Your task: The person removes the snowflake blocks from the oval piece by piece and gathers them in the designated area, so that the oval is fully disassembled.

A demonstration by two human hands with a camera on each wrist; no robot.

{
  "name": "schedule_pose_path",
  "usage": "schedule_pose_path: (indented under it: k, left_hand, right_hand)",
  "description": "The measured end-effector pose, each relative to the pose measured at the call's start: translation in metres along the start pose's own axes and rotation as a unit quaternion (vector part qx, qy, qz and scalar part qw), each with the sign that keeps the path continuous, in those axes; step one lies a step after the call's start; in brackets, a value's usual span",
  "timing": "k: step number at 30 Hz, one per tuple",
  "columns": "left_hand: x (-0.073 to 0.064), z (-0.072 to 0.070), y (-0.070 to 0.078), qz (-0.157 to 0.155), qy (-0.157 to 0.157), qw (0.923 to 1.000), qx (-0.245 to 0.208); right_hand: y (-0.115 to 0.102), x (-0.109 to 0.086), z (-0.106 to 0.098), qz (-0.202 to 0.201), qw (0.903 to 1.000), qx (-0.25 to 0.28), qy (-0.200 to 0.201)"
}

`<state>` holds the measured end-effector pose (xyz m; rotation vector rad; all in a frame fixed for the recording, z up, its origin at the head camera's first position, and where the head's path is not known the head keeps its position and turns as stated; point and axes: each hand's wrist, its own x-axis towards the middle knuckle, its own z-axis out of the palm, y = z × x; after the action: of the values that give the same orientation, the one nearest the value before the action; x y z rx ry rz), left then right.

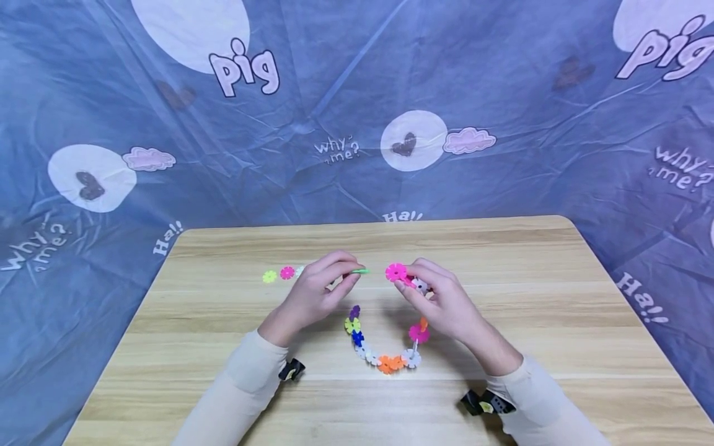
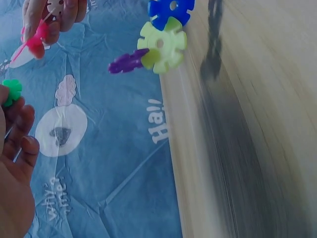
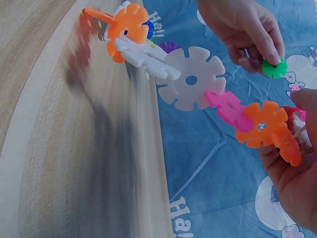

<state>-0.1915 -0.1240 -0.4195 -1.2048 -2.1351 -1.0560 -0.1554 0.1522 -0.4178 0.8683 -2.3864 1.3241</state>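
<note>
Between thumb and fingers, my left hand [image 1: 318, 288] pinches a green notched disc [image 3: 275, 68], seen nearly edge-on in the head view. My right hand [image 1: 446, 297] grips the pink end disc [image 1: 396, 272] of a chain of interlocked snowflake discs. The chain curves down from that hand and round to the left, through orange discs [image 1: 390, 363], white ones, a blue disc [image 2: 171, 11] and a yellow-green disc [image 2: 162, 45]. A purple disc [image 2: 128, 61] forms its other, free end. A gap separates the green disc from the pink one. My right fingers partly hide the chain's upper part.
Left of my left hand, a yellow disc [image 1: 269, 277], a pink disc [image 1: 287, 272] and a partly hidden pale disc [image 1: 300, 271] lie on the wooden table [image 1: 184, 347]. A blue printed cloth [image 1: 334, 93] hangs behind the table's far edge.
</note>
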Motion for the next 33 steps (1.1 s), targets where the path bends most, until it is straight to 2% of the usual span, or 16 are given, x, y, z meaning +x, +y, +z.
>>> schedule_pose_path:
  k: [8, 14, 17, 22, 25, 30, 33]
  left_hand:
    - [-0.011, -0.017, -0.002, -0.057, -0.008, 0.9983, -0.004]
    - [-0.020, -0.032, -0.005, -0.113, -0.017, 0.9935, 0.004]
    - [-0.024, -0.040, -0.006, -0.163, -0.034, 0.9860, 0.016]
    - [-0.031, -0.052, -0.006, -0.244, -0.056, 0.9673, 0.041]
    - [-0.035, -0.057, -0.009, -0.268, -0.058, 0.9603, 0.049]
    - [-0.044, -0.066, -0.013, -0.292, -0.049, 0.9537, 0.055]
    - [-0.050, -0.072, -0.017, -0.315, -0.056, 0.9455, 0.060]
  right_hand:
    - [0.001, 0.001, 0.001, -0.008, 1.0000, 0.000, 0.003]
    - [0.001, 0.002, 0.001, -0.015, 0.9999, 0.006, 0.004]
    - [0.000, 0.002, 0.001, -0.012, 0.9999, 0.007, 0.003]
    - [-0.001, 0.002, 0.000, 0.000, 1.0000, -0.003, 0.001]
    - [-0.001, 0.002, 0.000, 0.004, 1.0000, -0.005, 0.001]
    - [-0.001, 0.002, 0.000, 0.004, 1.0000, 0.005, -0.005]
    - [0.000, 0.001, 0.000, 0.000, 1.0000, 0.006, -0.005]
